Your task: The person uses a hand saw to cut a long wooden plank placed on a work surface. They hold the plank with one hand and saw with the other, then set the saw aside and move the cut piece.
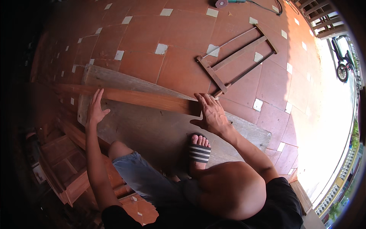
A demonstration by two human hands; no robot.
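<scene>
A long reddish-brown wooden plank (148,100) lies across a worn grey board (152,128). My left hand (96,109) is open at the plank's near edge, its fingers stretched out over the wood and the thumb apart. At the plank's right end is my right hand (213,114), also open, with fingers spread and the palm side against or close by the end. Whether it presses on the wood cannot be made out. A wooden frame saw (240,52) rests on the floor just beyond my right hand.
My sandalled foot (199,152) stands on the grey board. Red floor tiles (141,63) with small white insets surround it. An angle grinder (225,3) with a cord lies at the far edge. Brown wooden furniture (66,168) stands at left; a motorbike (342,68) is outside at right.
</scene>
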